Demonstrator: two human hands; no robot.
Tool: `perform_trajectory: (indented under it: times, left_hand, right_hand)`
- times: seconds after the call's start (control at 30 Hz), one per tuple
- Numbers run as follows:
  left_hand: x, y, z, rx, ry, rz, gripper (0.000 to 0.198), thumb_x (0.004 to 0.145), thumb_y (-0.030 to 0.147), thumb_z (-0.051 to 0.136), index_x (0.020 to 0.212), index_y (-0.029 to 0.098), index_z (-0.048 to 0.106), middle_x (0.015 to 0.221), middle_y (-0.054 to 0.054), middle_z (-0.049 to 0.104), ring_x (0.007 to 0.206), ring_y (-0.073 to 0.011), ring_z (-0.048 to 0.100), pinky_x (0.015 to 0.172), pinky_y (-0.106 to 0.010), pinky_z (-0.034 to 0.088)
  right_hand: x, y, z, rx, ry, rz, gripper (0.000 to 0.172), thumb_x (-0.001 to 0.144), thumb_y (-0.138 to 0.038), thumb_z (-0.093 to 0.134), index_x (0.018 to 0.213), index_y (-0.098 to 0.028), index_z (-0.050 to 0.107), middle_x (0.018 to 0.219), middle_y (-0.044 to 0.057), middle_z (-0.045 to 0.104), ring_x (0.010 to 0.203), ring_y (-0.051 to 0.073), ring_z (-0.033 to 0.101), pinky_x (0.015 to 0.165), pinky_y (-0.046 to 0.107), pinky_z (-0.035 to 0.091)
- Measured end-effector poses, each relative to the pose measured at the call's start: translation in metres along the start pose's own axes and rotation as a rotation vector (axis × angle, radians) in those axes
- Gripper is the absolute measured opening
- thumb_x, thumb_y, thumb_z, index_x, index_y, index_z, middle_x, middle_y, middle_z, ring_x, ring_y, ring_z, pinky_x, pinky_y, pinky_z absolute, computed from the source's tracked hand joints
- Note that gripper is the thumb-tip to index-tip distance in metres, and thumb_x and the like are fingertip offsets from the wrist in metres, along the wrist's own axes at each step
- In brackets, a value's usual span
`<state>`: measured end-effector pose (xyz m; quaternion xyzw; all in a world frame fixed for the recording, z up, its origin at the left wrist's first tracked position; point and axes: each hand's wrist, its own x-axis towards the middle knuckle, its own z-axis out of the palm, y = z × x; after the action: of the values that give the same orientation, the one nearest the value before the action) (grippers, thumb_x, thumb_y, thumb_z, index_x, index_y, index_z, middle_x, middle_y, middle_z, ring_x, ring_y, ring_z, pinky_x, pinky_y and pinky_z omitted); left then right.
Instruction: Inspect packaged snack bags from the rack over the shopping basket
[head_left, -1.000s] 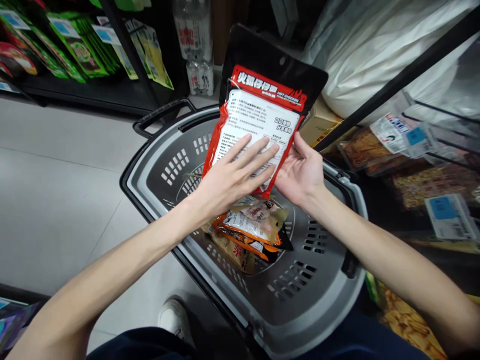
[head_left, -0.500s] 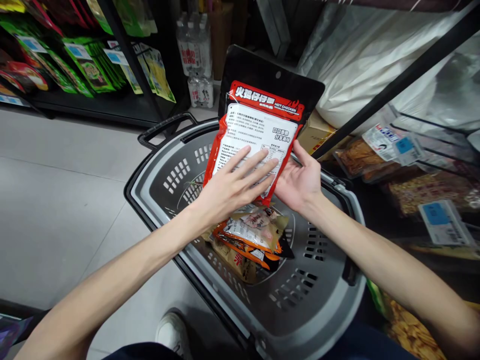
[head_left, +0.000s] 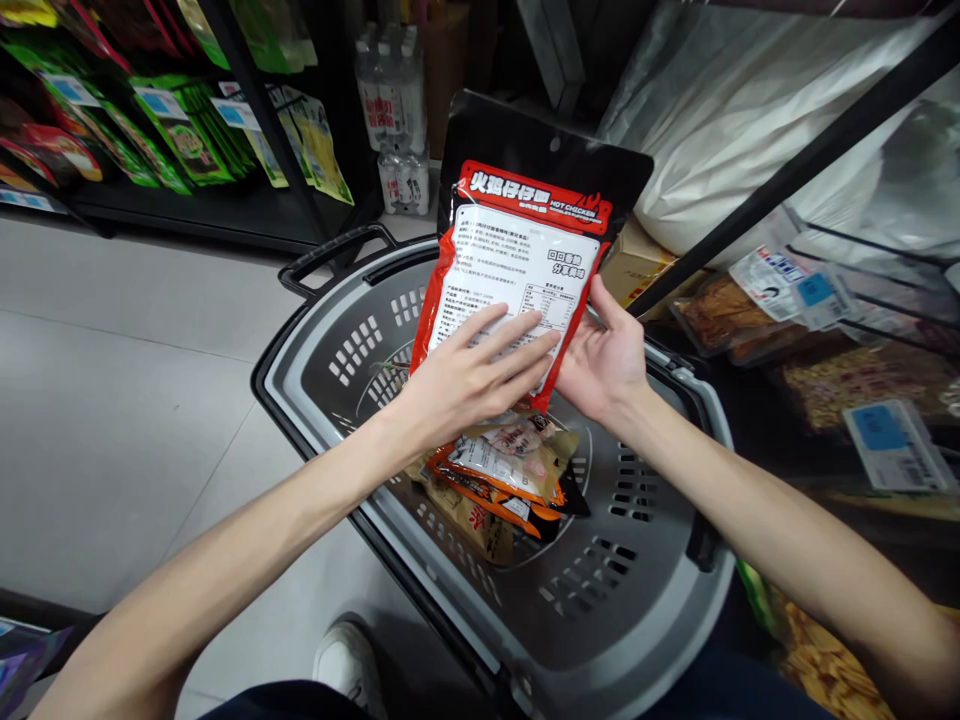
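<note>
Over the basket, a black and red snack packet (head_left: 517,255), labelled "Hot Chicken", is tilted with its printed back facing me. My right hand (head_left: 607,360) supports it from behind at the right edge, thumb showing and the other fingers mostly hidden. Across the lower part of the white label lies my left hand (head_left: 476,375), flat, with its fingers spread. The grey shopping basket (head_left: 592,625) beneath has slotted sides. Inside it, several packets (head_left: 502,480) in orange, black and brown lie in a pile, partly covered by my left hand and the snack packet.
On the left, a black shelf (head_left: 187,210) carries green snack packets (head_left: 184,140) with price tags. Shrink-wrapped bottles (head_left: 390,95) stand behind the basket. To the right are bagged dried foods (head_left: 720,310) on a rack and a large white plastic sack (head_left: 712,130). A white shoe (head_left: 346,660) is below.
Hardly anything differs. The view has shifted slightly, and both hands stay on the snack packet in almost the same pose.
</note>
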<state>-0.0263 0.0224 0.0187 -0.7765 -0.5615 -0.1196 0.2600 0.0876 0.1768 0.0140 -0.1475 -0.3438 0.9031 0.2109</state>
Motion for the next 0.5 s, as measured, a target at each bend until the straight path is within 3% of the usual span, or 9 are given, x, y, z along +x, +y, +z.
perform_trajectory:
  times: [0.27,0.5]
  left_hand:
    - [-0.0002,-0.0001,0.0018,-0.021,-0.001,0.002,0.036,0.097,0.013,0.052,0.132,0.018,0.057,0.148,-0.009,0.053,0.142,-0.0257,0.045,0.119,-0.05,0.041]
    - [0.0006,0.0008,0.0004,0.118,0.077,0.065,0.03,0.097,0.014,0.054,0.125,0.014,0.063,0.142,-0.007,0.059,0.128,-0.0262,0.057,0.107,-0.044,0.049]
  right_hand:
    - [0.002,0.0008,-0.0028,0.0,-0.012,0.0,0.041,0.092,-0.051,0.05,0.12,-0.026,0.068,0.115,0.001,0.076,0.126,0.026,0.062,0.11,0.054,0.048]
    - [0.0001,0.0,-0.0002,0.006,0.005,0.006,0.041,0.09,-0.051,0.053,0.119,-0.027,0.068,0.114,0.001,0.076,0.123,0.027,0.064,0.109,0.056,0.048]
